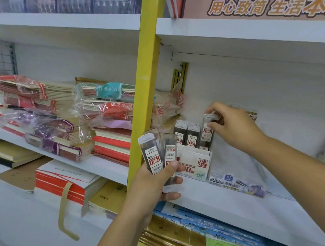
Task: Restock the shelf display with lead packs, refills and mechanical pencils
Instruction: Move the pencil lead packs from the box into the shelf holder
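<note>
A lead pack (pixel 206 134) stands upright in the white box (pixel 192 167) on the shelf (pixel 248 212), its top pinched by curled fingers of the right hand (pixel 235 128); the left hand (pixel 153 188) grips fanned packs (pixel 153 155) just beside the box

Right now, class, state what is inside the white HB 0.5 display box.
In the display box stand upright lead packs; the right hand pinches another pack beside them. Its front wall hides their bases; held packs in the left hand cover its left end.
</note>
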